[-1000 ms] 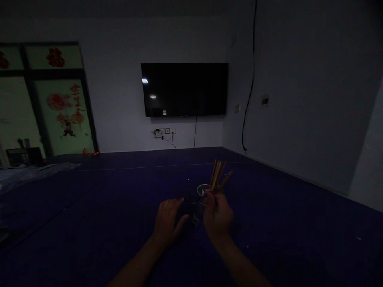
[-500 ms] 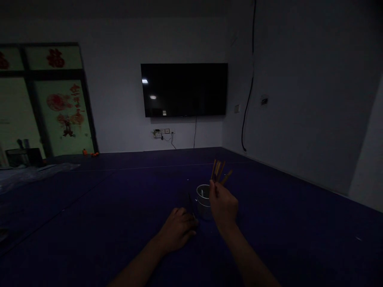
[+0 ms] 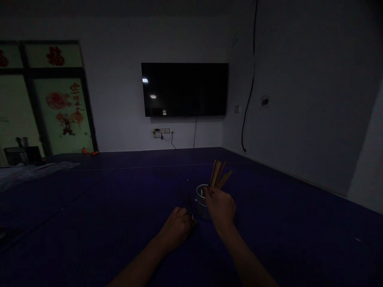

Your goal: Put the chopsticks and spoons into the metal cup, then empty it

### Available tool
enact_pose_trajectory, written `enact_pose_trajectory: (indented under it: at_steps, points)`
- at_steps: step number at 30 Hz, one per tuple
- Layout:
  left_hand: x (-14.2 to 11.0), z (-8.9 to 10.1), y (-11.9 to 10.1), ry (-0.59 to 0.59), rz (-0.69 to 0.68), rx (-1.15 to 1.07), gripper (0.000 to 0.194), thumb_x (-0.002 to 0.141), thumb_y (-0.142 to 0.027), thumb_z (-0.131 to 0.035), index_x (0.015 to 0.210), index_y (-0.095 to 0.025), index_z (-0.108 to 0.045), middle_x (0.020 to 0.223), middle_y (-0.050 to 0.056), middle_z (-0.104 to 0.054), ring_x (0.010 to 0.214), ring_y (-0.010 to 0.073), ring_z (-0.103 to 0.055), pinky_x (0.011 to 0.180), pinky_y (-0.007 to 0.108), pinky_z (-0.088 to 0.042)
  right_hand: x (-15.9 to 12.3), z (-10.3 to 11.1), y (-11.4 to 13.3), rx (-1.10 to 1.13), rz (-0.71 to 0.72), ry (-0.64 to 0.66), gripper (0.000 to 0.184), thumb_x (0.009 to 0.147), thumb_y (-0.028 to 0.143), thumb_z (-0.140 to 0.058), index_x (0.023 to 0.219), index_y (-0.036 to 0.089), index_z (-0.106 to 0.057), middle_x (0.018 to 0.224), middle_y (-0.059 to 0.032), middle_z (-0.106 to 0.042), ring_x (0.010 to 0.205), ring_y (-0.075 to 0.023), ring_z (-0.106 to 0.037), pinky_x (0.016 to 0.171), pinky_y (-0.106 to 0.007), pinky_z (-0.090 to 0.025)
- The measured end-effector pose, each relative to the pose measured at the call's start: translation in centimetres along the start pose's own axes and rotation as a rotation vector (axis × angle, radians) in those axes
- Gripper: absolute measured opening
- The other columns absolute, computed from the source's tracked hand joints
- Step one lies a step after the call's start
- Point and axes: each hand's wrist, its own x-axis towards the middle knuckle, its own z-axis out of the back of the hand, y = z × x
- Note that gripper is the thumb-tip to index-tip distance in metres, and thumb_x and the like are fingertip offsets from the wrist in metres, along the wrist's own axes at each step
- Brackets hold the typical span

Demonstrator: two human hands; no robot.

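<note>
My left hand (image 3: pixel 177 225) rests on the dark blue floor covering, fingers curled in at the lower end of a thin dark stick (image 3: pixel 190 204), whose pointed end leans up and away. The room is too dim to tell the stick's kind. At the rim of a grey cylindrical cup (image 3: pixel 202 205) is my right hand (image 3: pixel 220 205), thumb and fingers pinched together; what they hold is hidden. Several light wooden sticks (image 3: pixel 218 173) rise behind this hand, fanned to the right. Their lower ends are out of sight. Inside the cup a small white piece (image 3: pixel 202 193) shows.
A dark television (image 3: pixel 185 89) hangs on the far wall above sockets (image 3: pixel 163 130) and cables. Plastic sheeting (image 3: pixel 38 170) lies at the left, near small orange items (image 3: pixel 89 152) by the glass door. Along the right wall hangs a black cable (image 3: pixel 249 95).
My right hand has lowered toward the cup's rim, while the wooden sticks stay nearly in place. My left hand's fingers have drawn in closer around the thin dark stick's lower end.
</note>
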Motion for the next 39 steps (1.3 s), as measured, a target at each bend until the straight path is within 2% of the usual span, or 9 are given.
enact_pose_trajectory:
  at_steps: [8,12,15,19,26,29,33,36,39]
  points:
    - [-0.2,0.0,0.4,-0.357,0.051,0.039,0.013,0.086,-0.013,-0.046,0.080,-0.018,-0.056,0.073,0.000,-0.061,0.070,0.0126,-0.050,0.070,0.031,-0.035,-0.1,-0.1,0.3,0.137,0.027,-0.261,0.041,0.086,0.043,-0.047,0.108,0.015,-0.066,0.050,-0.0026,-0.062,0.039,-0.0139,-0.052,0.043,-0.025,-0.032]
    - [-0.4,1.1,0.2,-0.596,0.102,0.104,0.013,0.086,-0.013,-0.046,0.084,-0.018,-0.058,0.076,0.001,-0.066,0.077,0.0137,-0.055,0.079,0.034,-0.036,-0.5,-0.1,0.7,0.375,0.243,-0.355,0.030,0.088,0.033,-0.048,0.097,0.013,-0.069,0.066,-0.0056,-0.070,0.051,-0.0115,-0.061,0.054,-0.021,-0.042]
    - [-0.8,1.7,0.1,-0.719,0.092,0.195,0.012,0.084,-0.013,-0.050,0.087,-0.020,-0.059,0.074,0.000,-0.068,0.081,0.0141,-0.058,0.086,0.036,-0.034,-0.9,0.2,1.3,0.513,0.349,-0.217,0.030,0.089,0.032,-0.047,0.082,0.015,-0.070,0.074,-0.0066,-0.071,0.061,-0.0122,-0.064,0.061,-0.021,-0.044]
    - [-1.5,2.3,-0.2,-0.781,-0.042,0.270,0.012,0.078,-0.011,-0.059,0.085,-0.021,-0.060,0.072,-0.002,-0.069,0.080,0.0134,-0.059,0.088,0.036,-0.034,-0.9,0.8,2.4,0.730,0.231,0.145,0.041,0.089,0.042,-0.043,0.069,0.017,-0.067,0.057,-0.0008,-0.064,0.050,-0.0106,-0.055,0.051,-0.021,-0.039]
    - [-1.9,2.7,-1.4,-0.622,-0.220,0.227,0.012,0.082,-0.014,-0.054,0.081,-0.023,-0.062,0.082,-0.002,-0.071,0.081,0.0119,-0.057,0.086,0.035,-0.038,-0.5,0.5,2.8,1.110,-0.128,0.362,0.039,0.079,0.050,-0.053,0.061,0.016,-0.058,0.044,0.0059,-0.043,0.039,-0.0082,-0.039,0.038,-0.019,-0.029]
    - [-1.9,2.1,-1.3,-0.566,-0.167,0.204,0.018,0.084,-0.014,-0.050,0.092,-0.025,-0.062,0.090,-0.001,-0.071,0.086,0.0133,-0.056,0.089,0.036,-0.038,-0.5,1.2,2.5,1.081,-0.092,0.232,0.038,0.081,0.048,-0.052,0.059,0.017,-0.054,0.046,0.0049,-0.045,0.042,-0.0088,-0.043,0.040,-0.019,-0.033]
    - [-1.8,1.5,-0.5,-0.598,-0.080,0.234,0.026,0.085,-0.014,-0.048,0.105,-0.024,-0.061,0.087,0.002,-0.069,0.086,0.0147,-0.056,0.090,0.036,-0.037,-0.4,2.8,1.6,0.896,0.004,-0.139,0.032,0.085,0.043,-0.049,0.070,0.018,-0.062,0.060,-0.0010,-0.062,0.052,-0.0120,-0.056,0.051,-0.022,-0.043]
    - [-1.6,1.4,-0.1,-0.623,-0.115,0.214,0.018,0.082,-0.012,-0.052,0.097,-0.019,-0.060,0.076,0.002,-0.066,0.077,0.0134,-0.057,0.076,0.030,-0.042,-0.1,3.2,0.9,0.734,0.038,-0.365,0.033,0.086,0.043,-0.048,0.074,0.017,-0.063,0.067,-0.0041,-0.067,0.059,-0.0146,-0.062,0.058,-0.024,-0.046]
    - [-1.3,1.2,0.1,-0.577,-0.129,0.192,0.007,0.083,-0.012,-0.052,0.081,-0.018,-0.054,0.064,-0.001,-0.059,0.061,0.0098,-0.053,0.055,0.024,-0.038,0.3,2.8,0.5,0.645,0.035,-0.389,0.036,0.087,0.046,-0.046,0.073,0.017,-0.063,0.068,-0.0049,-0.067,0.062,-0.0160,-0.063,0.061,-0.026,-0.047]
